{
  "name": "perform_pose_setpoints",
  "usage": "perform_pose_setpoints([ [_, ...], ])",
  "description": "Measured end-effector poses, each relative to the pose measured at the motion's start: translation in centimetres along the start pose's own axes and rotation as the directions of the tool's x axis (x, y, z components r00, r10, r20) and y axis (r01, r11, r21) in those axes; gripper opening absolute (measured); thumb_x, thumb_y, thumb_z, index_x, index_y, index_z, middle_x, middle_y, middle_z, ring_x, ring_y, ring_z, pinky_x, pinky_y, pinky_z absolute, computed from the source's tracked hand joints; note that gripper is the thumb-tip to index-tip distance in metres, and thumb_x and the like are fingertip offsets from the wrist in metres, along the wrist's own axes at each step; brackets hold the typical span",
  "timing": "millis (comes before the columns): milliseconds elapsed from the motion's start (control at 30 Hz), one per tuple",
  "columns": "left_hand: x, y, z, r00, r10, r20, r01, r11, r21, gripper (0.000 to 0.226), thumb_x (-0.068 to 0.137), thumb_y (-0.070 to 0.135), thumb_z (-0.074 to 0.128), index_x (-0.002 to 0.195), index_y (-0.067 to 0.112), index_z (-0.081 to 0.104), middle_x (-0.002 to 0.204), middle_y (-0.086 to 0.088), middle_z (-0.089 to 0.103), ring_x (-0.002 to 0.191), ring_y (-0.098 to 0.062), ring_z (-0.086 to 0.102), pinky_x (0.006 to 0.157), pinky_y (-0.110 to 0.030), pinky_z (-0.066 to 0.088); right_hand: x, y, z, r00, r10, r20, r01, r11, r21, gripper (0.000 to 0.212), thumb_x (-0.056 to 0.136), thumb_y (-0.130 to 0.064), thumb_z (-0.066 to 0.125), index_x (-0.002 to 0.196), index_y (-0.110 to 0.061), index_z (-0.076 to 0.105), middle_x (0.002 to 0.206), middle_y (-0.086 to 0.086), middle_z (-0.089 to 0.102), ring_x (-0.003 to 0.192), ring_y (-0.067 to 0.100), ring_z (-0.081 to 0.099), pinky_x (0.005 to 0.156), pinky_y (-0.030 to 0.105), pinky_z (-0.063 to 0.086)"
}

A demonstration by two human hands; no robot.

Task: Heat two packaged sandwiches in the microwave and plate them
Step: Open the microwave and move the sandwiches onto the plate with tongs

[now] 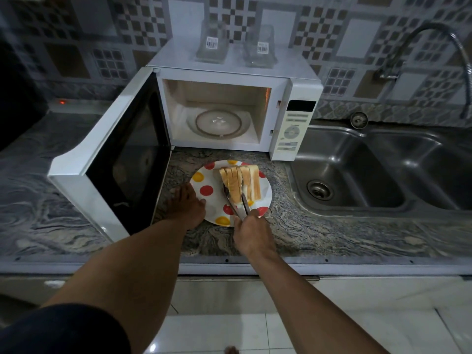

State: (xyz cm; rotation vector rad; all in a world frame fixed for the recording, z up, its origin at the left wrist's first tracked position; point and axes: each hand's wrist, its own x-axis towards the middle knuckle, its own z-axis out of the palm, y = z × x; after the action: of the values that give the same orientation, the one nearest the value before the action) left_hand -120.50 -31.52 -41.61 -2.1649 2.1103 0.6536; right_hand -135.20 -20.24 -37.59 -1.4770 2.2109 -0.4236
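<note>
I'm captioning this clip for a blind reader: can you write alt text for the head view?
The right hand holds tongs against sandwiches on a spotted plate that the left hand steadies. Behind it, the microwave stands open and empty.

Before the white microwave [229, 108], a white plate [204, 180] with red and yellow dots carries golden-tan sandwiches [241, 182].
</note>
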Motion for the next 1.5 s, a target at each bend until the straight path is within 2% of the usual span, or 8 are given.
perform_pose_setpoints([
  [200, 0.0, -0.2, -0.1, 1.000, 0.011, 0.023, -0.011, 1.000, -0.008, 0.069, 0.104, 0.046, 0.020, 0.155, 0.011, -0.009, 0.164, -0.006, -0.010, 0.151, -0.028, -0.006, 0.121, -0.046, 0.001, -0.5, -0.4, -0.4, 0.999, -0.009, -0.042, 0.009, 1.000, -0.010, 0.051, 0.102, -0.044, 0.043, 0.127, 0.001, 0.044, 0.115, 0.021, 0.066, 0.104, 0.039, 0.064, 0.077, 0.039, 0.051],
  [433, 0.1, -0.2, -0.2, 0.999, 0.017, 0.039, -0.016, 1.000, -0.010, 0.068, 0.104, 0.045, 0.019, 0.155, 0.010, -0.010, 0.164, -0.006, -0.012, 0.151, -0.026, -0.009, 0.121, -0.047, 0.000, -1.0, -0.8, -1.4, 0.997, -0.025, -0.070, 0.026, 1.000, 0.016, 0.051, 0.101, -0.047, 0.045, 0.123, -0.001, 0.044, 0.108, 0.020, 0.066, 0.097, 0.038, 0.066, 0.068, 0.035, 0.047],
  [533, 0.0, -0.2, -0.3, 0.999, 0.018, 0.039, -0.017, 0.999, -0.027, 0.068, 0.104, 0.045, 0.020, 0.155, 0.010, -0.010, 0.164, -0.006, -0.011, 0.151, -0.027, -0.007, 0.121, -0.048, 0.002, -1.2, -0.9, -1.8, 0.997, -0.023, -0.076, 0.025, 0.999, 0.027, 0.051, 0.100, -0.048, 0.047, 0.121, -0.001, 0.045, 0.107, 0.019, 0.066, 0.096, 0.037, 0.066, 0.071, 0.035, 0.050],
  [667, -0.1, -0.3, -0.6, 0.999, 0.022, 0.050, -0.020, 0.999, -0.040, 0.069, 0.104, 0.045, 0.021, 0.155, 0.009, -0.010, 0.164, -0.008, -0.010, 0.151, -0.029, -0.005, 0.121, -0.046, 0.004, -1.4, -1.1, -2.1, 0.995, -0.029, -0.098, 0.031, 0.999, 0.018, 0.052, 0.099, -0.049, 0.048, 0.120, -0.001, 0.048, 0.107, 0.018, 0.065, 0.096, 0.036, 0.066, 0.069, 0.034, 0.047],
  [833, -0.3, -0.1, -0.8, 0.998, 0.019, 0.060, -0.018, 1.000, -0.019, 0.069, 0.104, 0.045, 0.021, 0.155, 0.009, -0.011, 0.164, -0.007, -0.011, 0.151, -0.029, -0.006, 0.120, -0.047, 0.004, -1.4, -1.3, -2.1, 0.997, -0.008, -0.081, 0.010, 1.000, 0.019, 0.053, 0.099, -0.051, 0.048, 0.121, -0.002, 0.048, 0.106, 0.015, 0.064, 0.094, 0.034, 0.065, 0.071, 0.036, 0.051],
  [1300, -0.5, 0.0, -1.3, 0.997, 0.012, 0.076, -0.013, 1.000, 0.013, 0.070, 0.104, 0.046, 0.020, 0.155, 0.010, -0.010, 0.164, -0.006, -0.011, 0.151, -0.028, -0.004, 0.120, -0.049, 0.006, -2.6, -1.4, -3.0, 0.995, -0.023, -0.093, 0.023, 1.000, -0.008, 0.056, 0.099, -0.050, 0.049, 0.127, -0.003, 0.041, 0.108, 0.016, 0.066, 0.097, 0.034, 0.066, 0.065, 0.031, 0.042],
  [1500, -0.4, 0.3, -1.6, 0.999, 0.005, 0.051, -0.003, 1.000, -0.027, 0.069, 0.104, 0.045, 0.022, 0.156, 0.009, -0.006, 0.164, -0.007, -0.007, 0.151, -0.029, 0.000, 0.121, -0.046, 0.010, -2.7, -1.5, -3.6, 0.989, -0.066, -0.132, 0.065, 0.998, -0.012, 0.057, 0.098, -0.054, 0.047, 0.124, -0.004, 0.042, 0.102, 0.014, 0.067, 0.089, 0.033, 0.066, 0.064, 0.033, 0.046],
])
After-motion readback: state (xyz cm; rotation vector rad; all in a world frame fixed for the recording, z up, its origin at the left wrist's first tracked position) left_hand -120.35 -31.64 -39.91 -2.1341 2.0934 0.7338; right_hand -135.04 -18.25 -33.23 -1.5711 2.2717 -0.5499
